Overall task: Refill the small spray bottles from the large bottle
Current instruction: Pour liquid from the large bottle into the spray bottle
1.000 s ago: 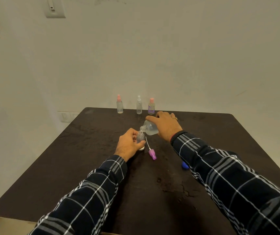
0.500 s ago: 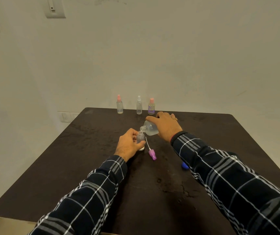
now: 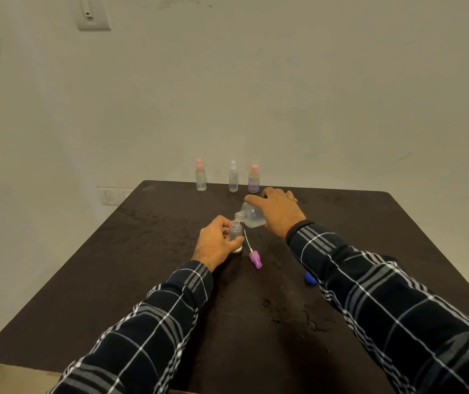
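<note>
My left hand grips a small clear spray bottle that stands uncapped on the dark table. My right hand holds the large clear bottle tilted on its side, its open neck right over the small bottle's mouth. A purple spray cap with a white dip tube lies on the table just right of the small bottle. Three more small spray bottles stand at the far edge: one with a pink cap, one with a white cap, one with a pink cap and purple label.
A blue cap lies on the table, partly hidden by my right sleeve. The table's far edge meets a plain wall, with a socket plate low on the left.
</note>
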`<state>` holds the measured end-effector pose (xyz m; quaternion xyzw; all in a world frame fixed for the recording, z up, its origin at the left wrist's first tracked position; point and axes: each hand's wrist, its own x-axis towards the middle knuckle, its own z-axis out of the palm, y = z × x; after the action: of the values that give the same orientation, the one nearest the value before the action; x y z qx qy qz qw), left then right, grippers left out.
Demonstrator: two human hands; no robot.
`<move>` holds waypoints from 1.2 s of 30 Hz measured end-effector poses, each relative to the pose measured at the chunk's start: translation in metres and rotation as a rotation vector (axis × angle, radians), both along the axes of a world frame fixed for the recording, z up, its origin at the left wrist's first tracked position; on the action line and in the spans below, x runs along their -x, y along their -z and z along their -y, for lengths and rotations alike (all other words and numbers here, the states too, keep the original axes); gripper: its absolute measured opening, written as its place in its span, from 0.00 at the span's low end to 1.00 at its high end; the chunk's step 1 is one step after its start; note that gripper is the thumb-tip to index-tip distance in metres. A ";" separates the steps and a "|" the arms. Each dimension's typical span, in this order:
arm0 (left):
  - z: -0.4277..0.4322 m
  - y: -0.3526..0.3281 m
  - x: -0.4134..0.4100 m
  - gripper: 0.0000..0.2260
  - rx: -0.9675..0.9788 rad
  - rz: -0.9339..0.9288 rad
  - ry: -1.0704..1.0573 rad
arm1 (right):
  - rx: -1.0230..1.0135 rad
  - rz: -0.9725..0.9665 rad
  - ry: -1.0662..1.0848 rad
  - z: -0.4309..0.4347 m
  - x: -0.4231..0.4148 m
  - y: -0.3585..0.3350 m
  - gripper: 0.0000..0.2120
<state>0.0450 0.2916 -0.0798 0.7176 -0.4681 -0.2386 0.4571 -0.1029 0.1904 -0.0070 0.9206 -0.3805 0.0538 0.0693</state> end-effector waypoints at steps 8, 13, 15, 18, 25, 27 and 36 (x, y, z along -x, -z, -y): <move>-0.001 0.000 -0.001 0.14 0.002 -0.002 0.004 | 0.011 0.008 -0.003 -0.001 0.000 -0.001 0.32; 0.000 0.001 0.000 0.13 0.006 -0.010 0.002 | 0.014 0.002 -0.003 -0.001 0.001 -0.002 0.33; 0.000 0.001 0.000 0.14 0.006 -0.011 0.002 | 0.011 0.000 -0.001 -0.002 0.001 -0.002 0.33; -0.001 0.001 -0.001 0.14 0.003 -0.016 0.006 | 0.006 0.004 -0.003 -0.001 0.001 -0.001 0.33; -0.001 0.000 0.000 0.14 0.001 -0.021 0.006 | 0.001 0.008 -0.003 -0.001 0.001 0.000 0.33; -0.001 0.000 0.000 0.14 0.000 -0.020 0.005 | 0.004 0.010 -0.001 -0.001 0.001 0.001 0.33; 0.001 0.004 -0.002 0.14 0.023 -0.004 -0.001 | -0.076 0.080 0.021 0.001 0.003 0.013 0.34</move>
<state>0.0467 0.2901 -0.0838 0.7121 -0.4696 -0.2344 0.4663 -0.1058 0.1893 -0.0200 0.9156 -0.3945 0.0754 0.0196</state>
